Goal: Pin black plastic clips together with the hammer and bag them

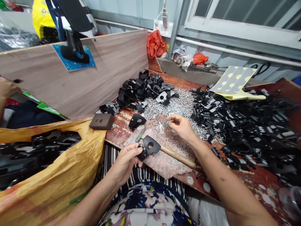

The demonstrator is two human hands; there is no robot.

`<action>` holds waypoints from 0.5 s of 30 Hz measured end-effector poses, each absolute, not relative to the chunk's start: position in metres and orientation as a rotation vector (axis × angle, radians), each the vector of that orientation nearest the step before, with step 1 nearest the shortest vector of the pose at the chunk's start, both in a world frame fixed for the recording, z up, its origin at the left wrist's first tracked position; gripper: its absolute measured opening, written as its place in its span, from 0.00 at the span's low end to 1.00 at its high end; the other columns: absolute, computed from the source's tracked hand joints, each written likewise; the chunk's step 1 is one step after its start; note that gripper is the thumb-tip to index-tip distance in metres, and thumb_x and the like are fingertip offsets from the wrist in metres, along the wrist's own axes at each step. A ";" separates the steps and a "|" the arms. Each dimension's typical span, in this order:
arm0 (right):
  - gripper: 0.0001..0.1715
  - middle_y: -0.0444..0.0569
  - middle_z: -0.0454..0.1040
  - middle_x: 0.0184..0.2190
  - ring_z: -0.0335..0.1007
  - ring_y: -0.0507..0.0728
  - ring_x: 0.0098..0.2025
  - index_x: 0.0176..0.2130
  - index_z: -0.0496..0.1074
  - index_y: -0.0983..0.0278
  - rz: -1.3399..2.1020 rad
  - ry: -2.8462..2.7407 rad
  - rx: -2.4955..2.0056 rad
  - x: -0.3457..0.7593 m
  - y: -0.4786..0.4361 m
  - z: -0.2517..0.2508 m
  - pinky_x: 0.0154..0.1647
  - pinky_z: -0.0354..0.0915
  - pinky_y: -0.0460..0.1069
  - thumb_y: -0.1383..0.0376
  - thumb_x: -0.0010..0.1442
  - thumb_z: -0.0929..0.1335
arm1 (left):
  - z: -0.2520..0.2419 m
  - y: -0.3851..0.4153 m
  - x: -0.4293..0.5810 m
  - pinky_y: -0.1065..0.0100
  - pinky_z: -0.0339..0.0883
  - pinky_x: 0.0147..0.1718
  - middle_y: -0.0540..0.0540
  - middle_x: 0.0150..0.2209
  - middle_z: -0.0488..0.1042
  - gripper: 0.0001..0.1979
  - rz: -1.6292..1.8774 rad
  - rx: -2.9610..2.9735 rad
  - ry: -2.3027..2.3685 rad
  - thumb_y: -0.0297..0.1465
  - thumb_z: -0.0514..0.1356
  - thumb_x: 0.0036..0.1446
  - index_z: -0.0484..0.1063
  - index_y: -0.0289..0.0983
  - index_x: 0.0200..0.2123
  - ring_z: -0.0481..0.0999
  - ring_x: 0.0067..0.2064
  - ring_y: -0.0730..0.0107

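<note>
My left hand [128, 160] grips a black plastic part [150, 146] with a round hole, held low over the stone slab [169, 164]. Beneath that part lies a hammer, its wooden handle [180, 157] reaching to the right. My right hand [181, 125] is closed in a pinch above a few loose metal pins [161, 125]; whether a pin sits between the fingertips is too small to make out. Another black part with a hole [136, 121] rests on the slab's far left, near a green-handled tool [140, 135].
Behind the slab spreads a heap of small metal pins [181, 100]. Black parts pile up at the back [141, 88] and smaller ones at right [223, 116]. A brown block [101, 121] sits left, beside a yellow sack [77, 160] of black parts. A wooden board [113, 59] walls the left.
</note>
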State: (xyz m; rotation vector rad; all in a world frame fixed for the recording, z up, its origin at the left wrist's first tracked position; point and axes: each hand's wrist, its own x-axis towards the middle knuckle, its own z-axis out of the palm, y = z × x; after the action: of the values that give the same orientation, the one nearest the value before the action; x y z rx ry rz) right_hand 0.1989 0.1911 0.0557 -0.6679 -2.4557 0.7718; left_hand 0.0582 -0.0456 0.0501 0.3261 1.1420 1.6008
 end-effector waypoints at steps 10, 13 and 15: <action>0.10 0.42 0.79 0.31 0.74 0.51 0.35 0.34 0.76 0.59 1.858 -1.543 -0.677 0.234 0.122 0.078 0.46 0.71 0.51 0.62 0.51 0.77 | 0.053 -0.035 0.066 0.73 0.68 0.18 0.48 0.28 0.71 0.12 1.607 0.343 1.074 0.35 0.73 0.47 0.78 0.33 0.28 0.66 0.26 0.74; 0.06 0.43 0.81 0.32 0.77 0.54 0.37 0.32 0.75 0.59 1.620 -1.720 -0.612 0.239 0.110 0.083 0.57 0.69 0.57 0.64 0.55 0.75 | 0.053 -0.033 0.070 0.72 0.67 0.17 0.46 0.29 0.73 0.15 1.643 0.265 1.032 0.40 0.71 0.48 0.78 0.34 0.28 0.69 0.27 0.71; 0.04 0.43 0.82 0.34 0.79 0.54 0.38 0.33 0.74 0.58 1.379 -1.887 -0.535 0.240 0.096 0.089 0.64 0.64 0.62 0.67 0.58 0.73 | 0.053 -0.033 0.071 0.72 0.65 0.15 0.46 0.28 0.74 0.17 1.645 0.217 1.013 0.44 0.70 0.49 0.78 0.34 0.28 0.68 0.25 0.71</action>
State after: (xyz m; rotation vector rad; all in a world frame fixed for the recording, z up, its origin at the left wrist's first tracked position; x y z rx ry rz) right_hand 0.2403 0.0960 0.0886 -0.5351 -1.8871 1.3789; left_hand 0.0709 -0.0328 0.0528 0.2172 1.0128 1.6453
